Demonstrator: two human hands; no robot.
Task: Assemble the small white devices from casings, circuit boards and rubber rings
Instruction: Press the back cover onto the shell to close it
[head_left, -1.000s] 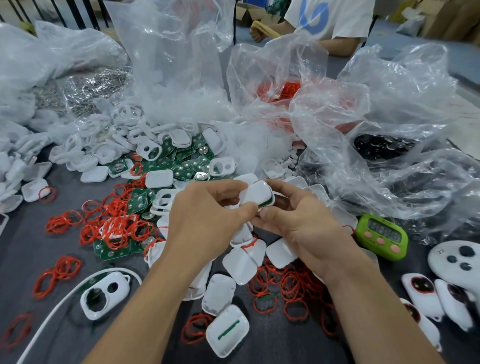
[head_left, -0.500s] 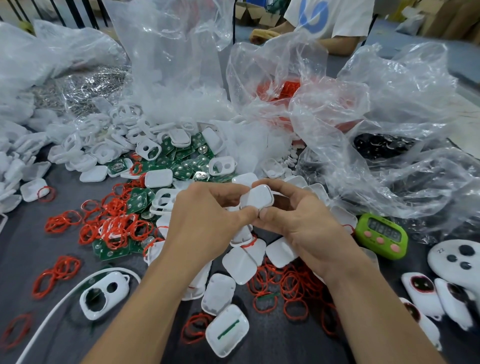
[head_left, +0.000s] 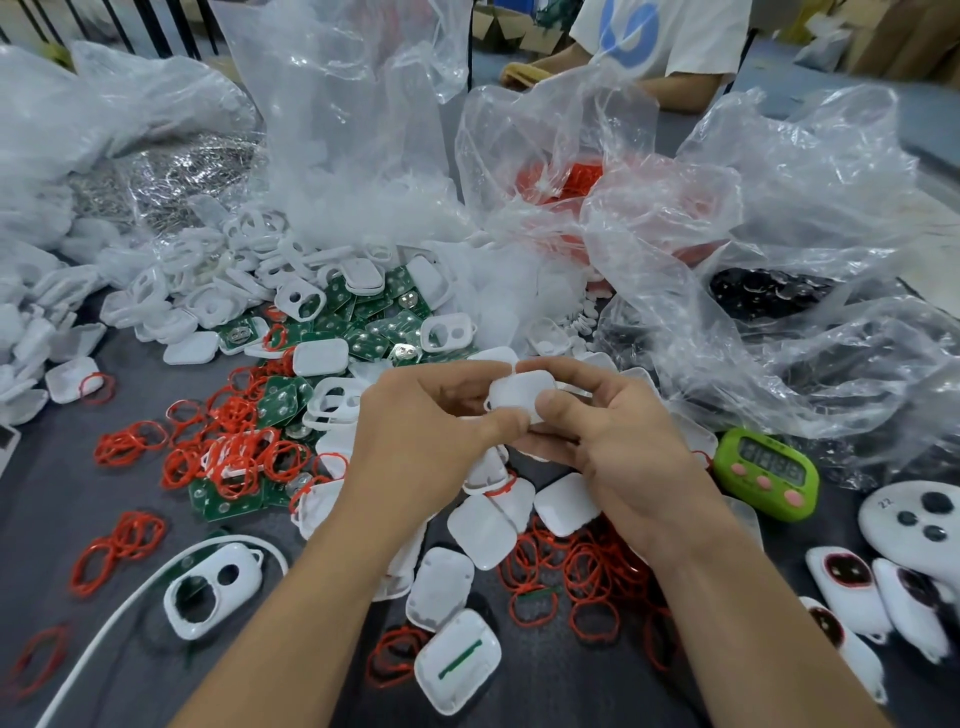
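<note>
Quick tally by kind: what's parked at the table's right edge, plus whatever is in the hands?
Green timer: 1
Round white three-button unit: 1
White devices with dark windows: 3
Held casing, gripped by left hand and right hand: 1
Total: 6

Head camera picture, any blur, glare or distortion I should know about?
Head view: the white casing being held looks soft and washed out; the clear plastic bags throw bright glare; the wide-angle lens bends the frame edges, where the assembled devices smear.
</note>
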